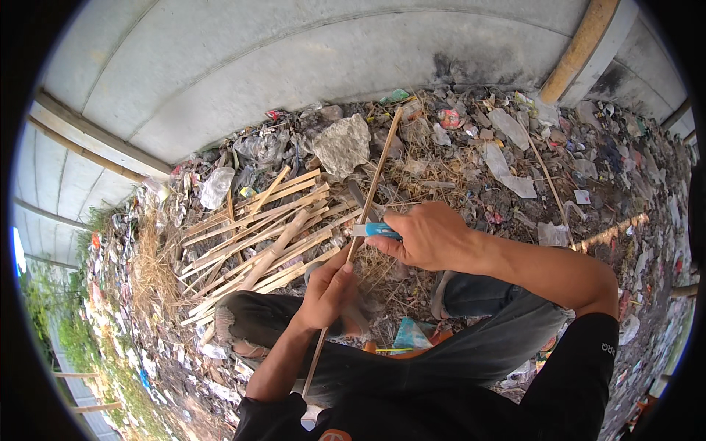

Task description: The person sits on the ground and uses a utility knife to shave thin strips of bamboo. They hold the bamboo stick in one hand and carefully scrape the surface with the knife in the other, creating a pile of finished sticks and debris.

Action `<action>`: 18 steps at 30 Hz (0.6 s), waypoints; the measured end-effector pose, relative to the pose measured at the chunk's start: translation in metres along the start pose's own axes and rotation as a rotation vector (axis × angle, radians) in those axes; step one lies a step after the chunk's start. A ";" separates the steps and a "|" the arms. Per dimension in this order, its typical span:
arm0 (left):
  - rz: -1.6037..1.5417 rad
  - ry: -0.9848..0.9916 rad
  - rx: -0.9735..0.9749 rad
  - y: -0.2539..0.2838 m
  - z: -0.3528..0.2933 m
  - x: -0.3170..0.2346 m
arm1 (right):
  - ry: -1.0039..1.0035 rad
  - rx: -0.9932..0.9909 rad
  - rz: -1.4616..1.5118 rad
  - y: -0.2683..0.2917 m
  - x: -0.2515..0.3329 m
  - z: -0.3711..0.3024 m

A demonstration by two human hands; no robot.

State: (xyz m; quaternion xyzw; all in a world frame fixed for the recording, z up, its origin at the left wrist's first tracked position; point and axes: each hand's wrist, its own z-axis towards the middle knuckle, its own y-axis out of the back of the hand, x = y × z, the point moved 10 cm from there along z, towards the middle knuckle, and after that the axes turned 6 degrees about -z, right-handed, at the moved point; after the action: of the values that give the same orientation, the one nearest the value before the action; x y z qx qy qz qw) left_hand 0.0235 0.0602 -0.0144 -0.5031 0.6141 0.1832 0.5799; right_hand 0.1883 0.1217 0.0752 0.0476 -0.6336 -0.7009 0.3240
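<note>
A long, thin bamboo strip (382,163) slants across the middle of the view, its far end pointing toward the wall and its near end passing over my leg. My left hand (329,291) is closed round it, thumb on top, a little below the middle. In my right hand (428,237) is a utility knife (382,230) with a light blue handle. Its blade lies across the strip just above my left hand and appears to touch it. Split bamboo pieces (268,248) lie in a loose pile to the left of my hands.
A big grey stone (341,145) sits beyond the pile. Litter and dry straw (153,261) cover the ground. Grey concrete panels form a wall (294,59) at the far side, with a bamboo pole (579,50) against it. My bent knees flank the work.
</note>
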 end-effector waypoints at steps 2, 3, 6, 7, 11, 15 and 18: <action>0.153 -0.054 -0.048 0.006 -0.001 -0.005 | -0.045 0.131 -0.051 0.002 -0.006 0.009; 0.213 -0.072 -0.064 0.008 -0.003 -0.006 | -0.167 0.033 -0.032 0.020 -0.028 0.015; 0.211 -0.095 -0.033 0.004 -0.010 -0.009 | -0.405 0.000 0.011 0.036 -0.085 0.017; 0.214 -0.111 -0.010 0.000 -0.010 -0.010 | -0.395 -0.005 0.019 0.032 -0.089 0.014; 0.223 -0.091 -0.064 0.004 -0.009 -0.009 | -0.135 -0.028 0.065 0.002 -0.039 -0.005; 0.204 -0.073 -0.060 0.004 -0.008 -0.010 | -0.076 -0.054 0.028 0.000 0.005 -0.009; 0.231 0.043 -0.106 0.009 -0.009 0.000 | 0.084 0.094 0.064 -0.008 0.027 -0.002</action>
State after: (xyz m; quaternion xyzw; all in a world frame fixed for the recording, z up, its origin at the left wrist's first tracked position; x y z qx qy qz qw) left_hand 0.0109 0.0565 -0.0156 -0.4628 0.6697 0.2698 0.5143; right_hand 0.1650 0.1060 0.0763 0.0719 -0.6530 -0.6569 0.3700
